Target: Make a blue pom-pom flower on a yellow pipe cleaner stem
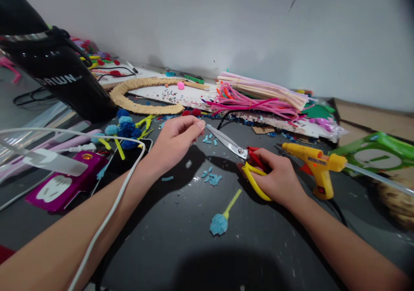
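My right hand [276,172] grips a pair of scissors [229,143] by its red and yellow handles. The blades look closed or nearly so and point up and left, their tip close to the fingers of my left hand [181,138]. Those fingers are pinched together; whatever they hold is too small or hidden to make out. Below the blades lie small light-blue snippets [212,179], with more cut bits [207,140] nearer the tip. A light-blue flower [219,224] with a yellow-green stem lies on the dark table [168,248], touched by neither hand.
At right lie a yellow hot glue gun [318,164] and a green packet [377,155]. Pink pipe cleaners [252,101] and a tan ring [124,95] lie behind. Blue flowers [126,129], a purple power strip [61,187] and a black bottle [64,71] are at left. A white cable [121,192] crosses my left forearm.
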Demonstrator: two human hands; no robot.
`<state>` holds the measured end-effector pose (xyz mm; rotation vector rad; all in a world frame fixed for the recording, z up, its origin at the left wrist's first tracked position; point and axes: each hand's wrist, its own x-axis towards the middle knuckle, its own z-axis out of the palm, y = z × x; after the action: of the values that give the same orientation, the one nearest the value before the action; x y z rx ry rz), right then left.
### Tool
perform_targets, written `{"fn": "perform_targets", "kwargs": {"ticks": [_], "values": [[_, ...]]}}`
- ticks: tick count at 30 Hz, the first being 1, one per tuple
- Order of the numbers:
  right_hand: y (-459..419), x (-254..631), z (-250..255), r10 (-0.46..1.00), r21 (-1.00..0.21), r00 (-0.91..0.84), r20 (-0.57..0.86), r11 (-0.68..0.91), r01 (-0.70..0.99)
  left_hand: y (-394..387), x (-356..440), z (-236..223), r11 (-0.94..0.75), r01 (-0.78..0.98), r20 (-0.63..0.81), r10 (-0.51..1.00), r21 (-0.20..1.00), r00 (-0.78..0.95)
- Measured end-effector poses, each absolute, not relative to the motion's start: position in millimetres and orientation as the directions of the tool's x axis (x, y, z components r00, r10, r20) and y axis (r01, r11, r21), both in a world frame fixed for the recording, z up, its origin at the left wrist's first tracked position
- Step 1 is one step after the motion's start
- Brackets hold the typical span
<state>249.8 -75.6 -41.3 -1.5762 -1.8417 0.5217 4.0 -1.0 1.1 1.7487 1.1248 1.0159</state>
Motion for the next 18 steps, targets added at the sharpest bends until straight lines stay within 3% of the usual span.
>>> {"fn": "perform_targets", "kwargs": {"ticks": [18], "values": [[-73.2,252.6,-41.9,0.967,-0.641,-0.062,0.248,0.212,0.738,0.2,3.6,-0.5,-0.278,0.25,0.203,0.936,0.927,0.289]]}}
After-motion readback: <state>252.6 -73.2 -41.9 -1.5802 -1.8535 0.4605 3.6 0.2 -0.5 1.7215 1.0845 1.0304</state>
